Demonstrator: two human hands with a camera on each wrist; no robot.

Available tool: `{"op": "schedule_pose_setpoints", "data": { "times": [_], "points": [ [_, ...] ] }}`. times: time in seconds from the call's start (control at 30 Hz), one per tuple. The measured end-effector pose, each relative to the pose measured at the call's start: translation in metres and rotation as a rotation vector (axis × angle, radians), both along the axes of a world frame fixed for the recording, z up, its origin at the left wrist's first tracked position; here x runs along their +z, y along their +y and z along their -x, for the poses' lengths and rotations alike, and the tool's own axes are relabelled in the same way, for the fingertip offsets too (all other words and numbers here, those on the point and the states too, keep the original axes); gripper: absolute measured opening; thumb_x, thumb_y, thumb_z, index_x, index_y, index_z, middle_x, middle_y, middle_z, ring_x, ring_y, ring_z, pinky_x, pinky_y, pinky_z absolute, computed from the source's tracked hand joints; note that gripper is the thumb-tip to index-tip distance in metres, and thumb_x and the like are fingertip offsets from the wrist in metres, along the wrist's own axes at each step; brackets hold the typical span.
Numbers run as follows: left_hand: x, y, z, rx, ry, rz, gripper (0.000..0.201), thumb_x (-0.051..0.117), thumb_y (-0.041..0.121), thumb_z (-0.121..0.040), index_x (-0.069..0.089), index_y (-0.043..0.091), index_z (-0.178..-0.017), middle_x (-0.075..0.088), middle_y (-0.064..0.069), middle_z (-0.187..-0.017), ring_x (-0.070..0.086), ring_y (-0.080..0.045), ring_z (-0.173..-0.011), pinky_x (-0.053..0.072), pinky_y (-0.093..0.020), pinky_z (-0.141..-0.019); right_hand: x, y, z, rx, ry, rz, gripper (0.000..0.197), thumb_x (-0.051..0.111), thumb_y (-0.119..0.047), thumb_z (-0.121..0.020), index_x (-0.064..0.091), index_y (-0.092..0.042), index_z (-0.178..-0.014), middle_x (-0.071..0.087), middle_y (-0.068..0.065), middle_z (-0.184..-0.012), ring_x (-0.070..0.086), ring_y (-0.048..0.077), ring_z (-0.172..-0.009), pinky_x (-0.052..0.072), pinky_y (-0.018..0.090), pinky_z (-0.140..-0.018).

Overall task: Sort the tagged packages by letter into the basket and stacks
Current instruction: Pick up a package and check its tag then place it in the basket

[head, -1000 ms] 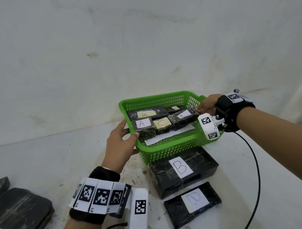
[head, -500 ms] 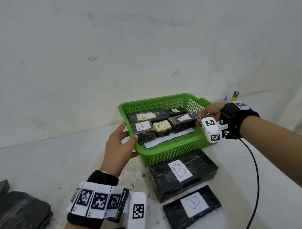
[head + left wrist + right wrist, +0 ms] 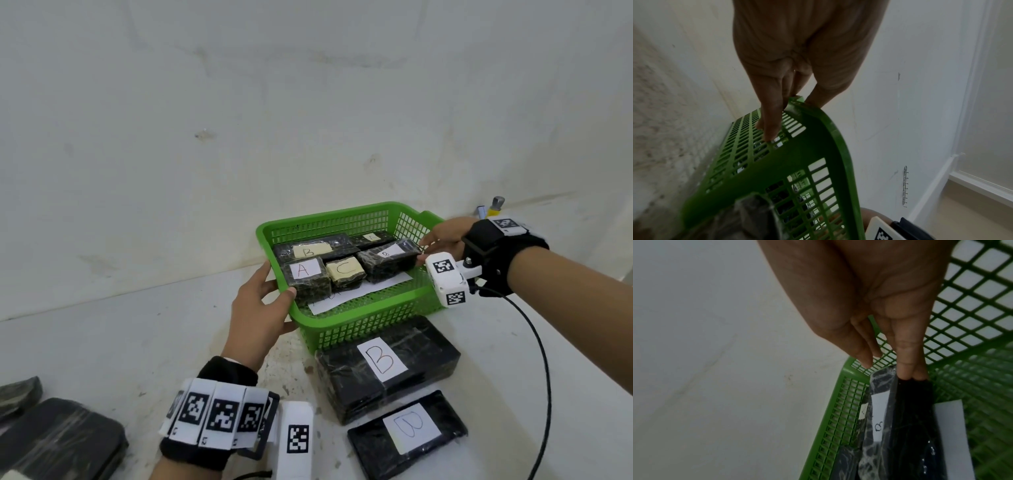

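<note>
White tabletop [image 3: 102, 342] against a wall. Green basket [image 3: 363, 322] sits mid-scene, near edge touching or overlapping a big black B package [image 3: 387, 377]; a flatter B package [image 3: 407, 435] lies just nearer. Dark packages [image 3: 58, 442] at near left, letters not visible.

Inside the basket: a long B package [image 3: 310, 249] at the far side, a small A-tagged one [image 3: 371, 237] far right, an A block [image 3: 305, 279] near left, a C block [image 3: 344, 272] beside it, a small-tag B package [image 3: 388, 259] to the right, all over a white sheet [image 3: 356, 294].

Left hand [image 3: 257, 315] grips the basket's left rim, thumb over the edge, fingers on the outer mesh per the wrist view. Right hand [image 3: 442, 238] reaches over the right rim; fingertips [image 3: 906, 369] pinch the end of the small-tag B package.

Likely step: pulling that B package out for the B stack on the tabletop near the basket. To do it well: keep the left hand bracing the basket so it doesn't slide, get more than an end pinch since the wrap looks slick, lift clear of the rim, don't drag the C block or sheet along.
</note>
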State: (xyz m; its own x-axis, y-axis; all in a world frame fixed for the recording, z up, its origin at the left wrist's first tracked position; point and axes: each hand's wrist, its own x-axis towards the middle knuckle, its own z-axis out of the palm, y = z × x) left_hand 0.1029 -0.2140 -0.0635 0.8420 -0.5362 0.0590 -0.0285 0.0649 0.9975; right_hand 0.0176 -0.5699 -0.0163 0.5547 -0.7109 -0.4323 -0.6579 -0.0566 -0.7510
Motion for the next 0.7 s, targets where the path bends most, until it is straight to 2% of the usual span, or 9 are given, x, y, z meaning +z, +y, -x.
{"op": "schedule_pose_setpoints", "data": {
  "times": [0.07,0.13,0.2,0.3,0.33,0.37,0.47,0.57,0.7],
  "points": [
    [0.001,0.0,0.0,0.007,0.028,-0.002,0.06,0.061,0.009,-0.096,0.04,0.026,-0.15,0.063,-0.009,-0.126,0.066,-0.031,-0.108,0.062,-0.041,-0.074,0.009,0.011,0.007,-0.003,-0.043,0.038,0.01,0.056,-0.004,-0.094,0.055,-0.007,-0.085,0.056,0.024,-0.125,0.065,0.028,-0.071,0.056,0.027,-0.046],
    [0.001,0.003,0.003,0.02,0.064,-0.015,0.057,0.062,0.012,-0.096,0.041,0.02,-0.149,0.062,-0.013,-0.126,0.065,-0.032,-0.11,0.061,-0.039,-0.074,0.021,0.03,0.013,-0.01,-0.048,0.136,0.009,0.06,-0.006,-0.092,0.056,-0.008,-0.085,0.059,0.024,-0.122,0.063,0.026,-0.076,0.058,0.027,-0.049],
    [0.001,0.007,0.009,0.041,0.087,-0.029,0.051,0.063,0.017,-0.096,0.045,0.011,-0.144,0.062,-0.017,-0.124,0.065,-0.033,-0.109,0.061,-0.035,-0.072,0.032,0.052,0.016,-0.007,-0.081,0.281,0.005,0.062,-0.006,-0.091,0.059,-0.006,-0.095,0.061,0.023,-0.114,0.061,0.028,-0.083,0.059,0.031,-0.063],
    [0.002,0.019,0.021,0.099,0.096,-0.069,0.047,0.062,0.025,-0.097,0.049,0.007,-0.138,0.06,-0.019,-0.122,0.065,-0.033,-0.106,0.06,-0.04,-0.079,0.046,0.093,0.02,0.019,-0.13,0.468,0.023,0.063,-0.005,-0.088,0.067,0.01,-0.105,0.066,0.026,-0.101,0.066,0.037,-0.089,0.057,0.044,-0.086],
    [0.003,0.026,0.026,0.116,0.086,-0.078,0.043,0.061,0.026,-0.097,0.05,0.008,-0.135,0.06,-0.018,-0.121,0.066,-0.031,-0.103,0.059,-0.041,-0.08,0.05,0.109,0.021,0.032,-0.163,0.496,0.024,0.063,-0.004,-0.088,0.067,0.013,-0.105,0.067,0.028,-0.101,0.066,0.037,-0.086,0.056,0.048,-0.089],
    [0.004,0.037,0.032,0.132,0.077,-0.081,0.039,0.061,0.026,-0.097,0.052,0.009,-0.132,0.06,-0.018,-0.119,0.067,-0.03,-0.101,0.059,-0.039,-0.079,0.055,0.127,0.025,0.064,-0.196,0.498,0.024,0.062,-0.003,-0.088,0.067,0.013,-0.104,0.068,0.028,-0.099,0.065,0.033,-0.08,0.058,0.047,-0.086],
    [0.007,0.075,0.052,0.17,0.051,-0.114,0.026,0.061,0.023,-0.097,0.059,0.01,-0.12,0.064,-0.018,-0.113,0.069,-0.027,-0.09,0.059,-0.039,-0.076,0.063,0.182,0.033,0.184,-0.282,0.368,0.012,0.06,-0.005,-0.093,0.068,0.002,-0.099,0.064,0.017,-0.093,0.057,0.017,-0.065,0.055,0.029,-0.064],
    [0.01,0.12,0.075,0.2,0.005,-0.171,0.016,0.062,0.019,-0.096,0.064,0.008,-0.109,0.066,-0.018,-0.106,0.07,-0.031,-0.09,0.058,-0.044,-0.078,0.061,0.239,0.041,0.327,-0.302,0.256,0.006,0.059,-0.006,-0.095,0.064,-0.004,-0.096,0.063,0.011,-0.081,0.054,0.015,-0.059,0.049,0.017,-0.047],
    [0.016,0.187,0.099,0.288,-0.092,-0.213,0.012,0.063,0.019,-0.095,0.066,0.009,-0.1,0.068,-0.011,-0.095,0.07,-0.033,-0.093,0.057,-0.042,-0.077,0.041,0.315,0.043,0.491,-0.29,0.123,0.011,0.06,-0.008,-0.095,0.062,-0.01,-0.084,0.064,0.007,-0.077,0.055,0.014,-0.057,0.046,0.015,-0.045]
  ]
}}
